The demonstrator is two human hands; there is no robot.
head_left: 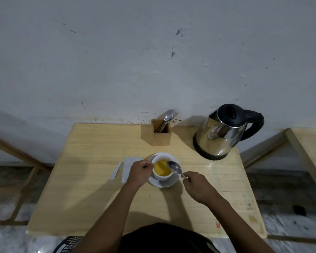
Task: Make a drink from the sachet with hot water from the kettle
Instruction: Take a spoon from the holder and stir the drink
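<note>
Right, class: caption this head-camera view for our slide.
Right hand lifts spoon over yellow drink in cup; left hand steadies it.

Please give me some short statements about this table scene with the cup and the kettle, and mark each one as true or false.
1. The cup holds a yellow liquid. True.
2. The right hand holds a fork over the cup. False: it holds a spoon, with the bowl over the cup's rim.
3. The kettle stands on its base, far right on the table. True.
4. The cup stands directly on the table. False: it stands on a white saucer.
5. The left hand rests flat on the table, away from the cup. False: it is at the cup's left side.
</note>
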